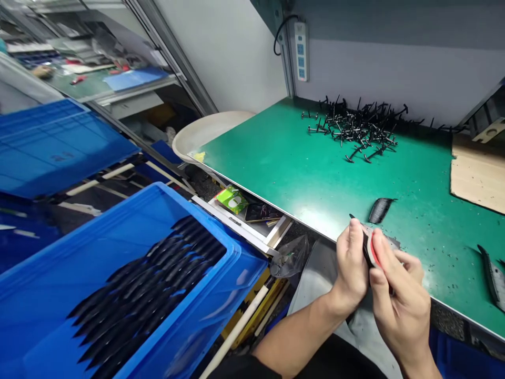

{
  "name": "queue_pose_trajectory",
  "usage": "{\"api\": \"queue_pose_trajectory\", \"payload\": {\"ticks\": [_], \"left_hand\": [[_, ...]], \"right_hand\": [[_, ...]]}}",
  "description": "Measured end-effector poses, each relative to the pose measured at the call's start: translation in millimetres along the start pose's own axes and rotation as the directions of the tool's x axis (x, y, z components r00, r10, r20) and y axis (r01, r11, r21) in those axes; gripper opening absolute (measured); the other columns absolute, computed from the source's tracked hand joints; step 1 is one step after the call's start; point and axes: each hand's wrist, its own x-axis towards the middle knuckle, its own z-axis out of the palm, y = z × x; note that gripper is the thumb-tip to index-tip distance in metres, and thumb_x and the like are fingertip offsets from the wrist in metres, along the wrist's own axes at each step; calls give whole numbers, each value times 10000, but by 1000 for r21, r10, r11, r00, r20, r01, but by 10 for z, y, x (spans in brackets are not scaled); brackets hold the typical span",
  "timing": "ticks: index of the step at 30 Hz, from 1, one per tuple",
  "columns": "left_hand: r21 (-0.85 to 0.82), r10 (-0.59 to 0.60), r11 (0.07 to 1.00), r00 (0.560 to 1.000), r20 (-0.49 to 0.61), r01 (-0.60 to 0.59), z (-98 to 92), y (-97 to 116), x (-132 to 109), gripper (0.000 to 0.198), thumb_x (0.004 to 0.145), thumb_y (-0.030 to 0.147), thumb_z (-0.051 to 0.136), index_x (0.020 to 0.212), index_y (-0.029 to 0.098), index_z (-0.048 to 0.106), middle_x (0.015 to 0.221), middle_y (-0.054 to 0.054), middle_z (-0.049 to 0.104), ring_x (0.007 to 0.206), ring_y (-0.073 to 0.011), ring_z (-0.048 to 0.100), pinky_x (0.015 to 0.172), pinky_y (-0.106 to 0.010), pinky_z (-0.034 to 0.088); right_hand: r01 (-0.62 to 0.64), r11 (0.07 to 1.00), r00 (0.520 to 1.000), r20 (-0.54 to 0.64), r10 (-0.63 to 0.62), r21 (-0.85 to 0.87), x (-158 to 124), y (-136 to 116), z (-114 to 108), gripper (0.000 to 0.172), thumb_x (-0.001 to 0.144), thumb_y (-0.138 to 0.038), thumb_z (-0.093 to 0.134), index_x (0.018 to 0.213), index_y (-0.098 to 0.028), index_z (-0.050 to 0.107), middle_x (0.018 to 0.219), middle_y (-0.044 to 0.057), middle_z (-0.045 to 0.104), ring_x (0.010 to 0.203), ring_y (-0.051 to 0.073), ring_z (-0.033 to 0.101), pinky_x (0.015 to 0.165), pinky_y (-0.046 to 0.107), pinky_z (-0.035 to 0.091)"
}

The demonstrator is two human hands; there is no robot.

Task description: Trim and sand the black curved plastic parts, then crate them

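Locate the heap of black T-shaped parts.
In the head view, the heap of black T-shaped parts lies at the far edge of the green bench top, to the right of the wall power strip.

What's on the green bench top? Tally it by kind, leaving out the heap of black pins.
Ribbed black moulded pieces: 2
Cardboard sheets: 1
Yellow scraps: 1
Total: 4
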Motion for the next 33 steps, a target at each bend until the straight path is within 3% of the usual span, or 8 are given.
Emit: {"api": "queue_pose_trajectory", "payload": {"ticks": [10,13,17,20,23,26,30,33], "left_hand": [[-48,-85,995,995,-46,83,102,113,-36,646,689,743,735,665,202,382,566,73,284,485,-68,288,437,-197,288],[-22,-94,995,995,-19,94,99,124,-53,622,729,727,712,657,199,392,575,55,330,509,-80,352,445,-196,316],[-47,-85,996,993,-82,81,122,134,-49,636,742,737,693,651,207,354,540,79,243,460,-67,265,431,-196,313],[-24,-95,995,995,-43,94,157,139,-48,624,784,728,658,646,201,353,547,68,297,480,-70,321,463,-190,351],[-99,-76,993,996,-40,71,189,156,-57,628,799,719,648,635,211,318,520,83,206,440,-67,238,419,-195,293],[-78,-91,993,996,10,91,199,168,-79,615,762,691,712,634,210,350,540,65,287,476,-81,337,450,-201,342],[-55,-79,995,997,-10,78,188,143,-100,644,698,707,754,629,213,347,527,82,238,454,-72,268,439,-210,332],[9,-78,997,997,17,78,186,99,-103,591,722,679,752,647,199,415,574,50,373,513,-89,376,485,-215,379]], "right_hand": [[-46,998,999,11,46,43,124,-142,-39,500,1060,-286,475,1550,-310,382,1423,75,568,1103,252,608,836,394,489],[-36,998,999,25,34,56,130,-177,-43,502,1057,-268,474,1550,-309,384,1436,73,556,1164,262,591,890,420,474],[-74,995,997,21,73,66,122,-199,-52,492,1068,-289,458,1553,-312,376,1428,47,568,1129,233,582,863,385,469],[-62,994,998,17,61,87,120,-215,-64,498,1069,-288,461,1556,-325,365,1455,43,542,1152,234,569,907,400,450],[-73,994,997,16,72,77,132,-239,-78,496,1072,-290,448,1560,-302,363,1441,51,556,1150,237,568,885,387,456],[-33,998,999,4,33,53,153,-247,-97,506,1064,-280,464,1560,-296,365,1457,62,539,1183,256,566,923,414,445],[8,1000,1000,-5,-8,-22,152,-215,-120,534,1065,-267,456,1581,-268,318,1443,91,547,1142,253,610,897,405,446],[25,999,1000,-5,-26,-47,139,-184,-134,562,1053,-254,483,1585,-281,305,1462,93,526,1208,276,583,923,425,432]]}}
